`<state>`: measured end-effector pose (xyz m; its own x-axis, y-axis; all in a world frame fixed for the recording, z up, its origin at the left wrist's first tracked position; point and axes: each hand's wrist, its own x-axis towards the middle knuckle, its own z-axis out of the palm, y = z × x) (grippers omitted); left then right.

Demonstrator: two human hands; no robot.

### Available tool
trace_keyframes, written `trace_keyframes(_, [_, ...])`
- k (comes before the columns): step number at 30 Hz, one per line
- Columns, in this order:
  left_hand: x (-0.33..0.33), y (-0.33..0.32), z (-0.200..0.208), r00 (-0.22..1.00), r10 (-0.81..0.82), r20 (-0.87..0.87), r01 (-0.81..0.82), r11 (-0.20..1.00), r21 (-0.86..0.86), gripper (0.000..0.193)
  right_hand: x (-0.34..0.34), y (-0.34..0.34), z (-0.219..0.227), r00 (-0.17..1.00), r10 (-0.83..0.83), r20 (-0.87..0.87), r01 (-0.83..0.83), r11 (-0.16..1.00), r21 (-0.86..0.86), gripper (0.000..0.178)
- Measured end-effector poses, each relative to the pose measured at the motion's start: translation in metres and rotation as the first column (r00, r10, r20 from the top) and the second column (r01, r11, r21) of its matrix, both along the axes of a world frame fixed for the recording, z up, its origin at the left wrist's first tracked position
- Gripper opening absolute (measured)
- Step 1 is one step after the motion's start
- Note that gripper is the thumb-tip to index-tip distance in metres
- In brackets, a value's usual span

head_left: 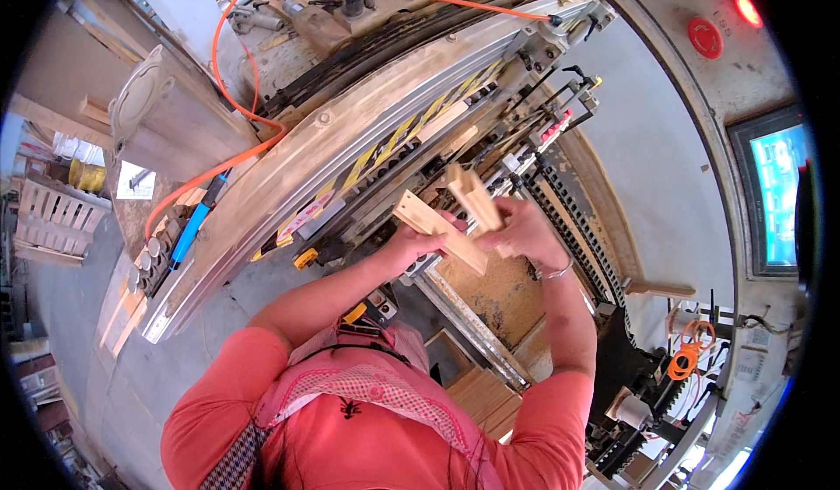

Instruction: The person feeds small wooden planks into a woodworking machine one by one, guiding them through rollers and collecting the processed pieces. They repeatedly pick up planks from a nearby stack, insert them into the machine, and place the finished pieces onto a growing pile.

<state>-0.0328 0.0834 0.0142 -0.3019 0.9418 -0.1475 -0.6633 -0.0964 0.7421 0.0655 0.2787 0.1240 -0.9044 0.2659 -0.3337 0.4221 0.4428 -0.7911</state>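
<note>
My left hand (415,247) is closed round a flat, pale wooden strip (440,231) with small holes near its far end. Just to the right, my right hand (528,235) grips a second wooden piece (472,196), which looks grooved or made of several strips held together. Both pieces are raised over the machine and tilt away from me toward the upper left. Their near ends come close to each other; whether they touch I cannot tell. Some fingertips are hidden behind the wood.
A long machine beam (324,144) with yellow-black striping crosses ahead. An orange hose (216,63) loops over it, near a blue air gun (190,236). Black chain tracks (573,236) run at right. A control panel has a lit screen (777,194) and red button (705,38). Wooden boards (484,398) lie below.
</note>
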Motion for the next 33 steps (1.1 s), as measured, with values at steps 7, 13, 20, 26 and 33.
trace_keyframes(7, [0.003,-0.034,-0.012,0.977,0.157,-0.143,-0.167,0.984,-0.055,0.036,-0.049,0.071,-0.027,0.994,-0.109,0.017,0.061,0.672,0.738,0.039])
trace_keyframes(13, [0.014,-0.060,-0.012,0.940,0.217,-0.261,-0.271,0.944,-0.189,0.025,-0.106,0.104,-0.061,0.968,-0.225,0.111,0.041,0.578,0.815,0.038])
trace_keyframes(20, [0.020,-0.054,0.003,0.865,0.176,-0.469,-0.287,0.942,-0.176,0.017,-0.128,0.111,-0.080,0.964,-0.205,0.172,-0.019,0.589,0.808,0.041])
trace_keyframes(26, [0.026,-0.056,-0.002,0.840,0.174,-0.515,-0.301,0.937,-0.174,0.016,-0.116,0.108,-0.079,0.995,-0.095,0.015,0.045,0.604,0.796,0.044])
trace_keyframes(33, [0.024,-0.057,-0.008,0.814,0.098,-0.573,-0.226,0.961,-0.157,0.015,-0.121,0.098,-0.069,0.981,-0.194,0.019,0.107,0.619,0.778,0.044])
